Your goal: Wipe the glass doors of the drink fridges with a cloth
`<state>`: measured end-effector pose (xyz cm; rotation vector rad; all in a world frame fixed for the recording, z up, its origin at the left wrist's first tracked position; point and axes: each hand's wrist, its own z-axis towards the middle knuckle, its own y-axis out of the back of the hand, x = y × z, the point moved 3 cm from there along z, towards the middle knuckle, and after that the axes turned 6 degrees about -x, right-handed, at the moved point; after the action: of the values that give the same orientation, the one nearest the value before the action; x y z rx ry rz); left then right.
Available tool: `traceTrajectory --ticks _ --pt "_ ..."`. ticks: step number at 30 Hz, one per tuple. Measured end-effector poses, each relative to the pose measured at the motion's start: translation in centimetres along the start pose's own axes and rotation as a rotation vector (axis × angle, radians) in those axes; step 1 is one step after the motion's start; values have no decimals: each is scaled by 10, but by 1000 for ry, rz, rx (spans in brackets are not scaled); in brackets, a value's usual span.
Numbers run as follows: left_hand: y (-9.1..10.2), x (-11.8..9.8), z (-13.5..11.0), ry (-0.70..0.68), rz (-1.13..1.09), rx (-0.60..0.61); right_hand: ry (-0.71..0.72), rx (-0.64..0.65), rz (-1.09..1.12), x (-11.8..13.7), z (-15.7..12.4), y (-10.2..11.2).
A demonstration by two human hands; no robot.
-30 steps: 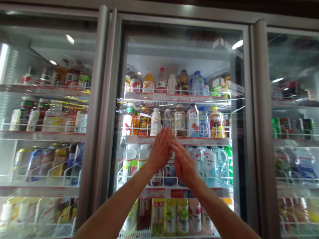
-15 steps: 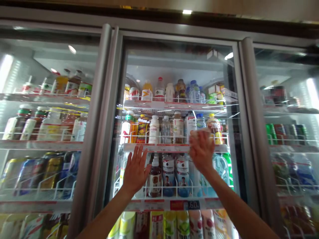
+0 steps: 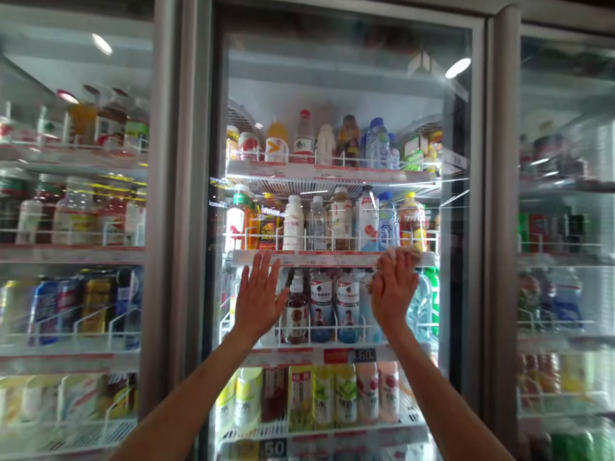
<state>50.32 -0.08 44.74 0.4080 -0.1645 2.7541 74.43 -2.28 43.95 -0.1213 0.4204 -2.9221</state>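
My left hand [image 3: 258, 296] lies flat with spread fingers against the glass door [image 3: 336, 83] of the middle fridge. My right hand [image 3: 394, 289] is closed on a pale crumpled cloth or tissue [image 3: 394, 254] and presses it against the same glass, at the height of the second shelf [image 3: 331, 258]. Behind the glass stand rows of drink bottles [image 3: 317, 221] on wire shelves.
A grey door frame [image 3: 494, 211] borders the door on the right and another frame [image 3: 166, 211] on the left. Neighbouring fridges hold cans [image 3: 81, 301] at the left and more drinks [image 3: 552, 230] at the right. Lower shelves carry green and pink bottles [image 3: 336, 394].
My hands, together at the middle one second ago, have parted. The right hand with the cloth went right along the glass, then slightly down. The left hand stays flat.
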Motion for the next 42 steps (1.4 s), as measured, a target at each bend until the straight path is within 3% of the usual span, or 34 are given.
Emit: traceTrajectory --ticks 2,4,6,8,11,13,15,17,19,21,24,26,29,31,35,37,40,42 --pt "0 0 0 2 -13 -3 17 53 26 20 -11 -1" --pt "2 -1 -6 0 -23 0 247 213 148 55 -31 -2" --pt "5 -6 -20 -30 -49 36 402 314 223 71 -51 3" --pt "9 -14 -40 -81 -95 86 384 305 203 55 -60 13" --pt "13 -24 -67 -100 -121 103 122 157 65 7 -59 26" --pt "13 -27 -75 -77 -109 90 -9 104 16 -3 -61 28" --pt "11 -27 -76 -67 -111 90 58 181 67 13 -69 27" --pt "11 -26 -74 -60 -118 92 277 325 183 33 -81 26" --pt "11 -26 -72 -59 -119 85 422 383 246 31 -89 32" --pt "12 -27 -71 -62 -116 79 351 295 171 6 -87 39" --pt "13 -29 -71 -66 -112 73 62 99 -27 -29 -81 46" --pt "14 -29 -70 -63 -114 67 -6 94 -40 -23 -85 43" --pt "14 -29 -69 -56 -134 61 153 254 102 8 -97 37" --pt "14 -28 -70 -53 -150 57 235 301 144 12 -99 36" --pt "11 -28 -72 -23 -171 64 -25 114 -56 -19 -86 39" --pt "10 -28 -74 -9 -177 68 -62 112 -84 -12 -86 36" --pt "10 -27 -75 -2 -179 65 207 284 86 27 -100 30" --pt "10 -27 -75 -1 -181 72 366 359 176 35 -108 33"
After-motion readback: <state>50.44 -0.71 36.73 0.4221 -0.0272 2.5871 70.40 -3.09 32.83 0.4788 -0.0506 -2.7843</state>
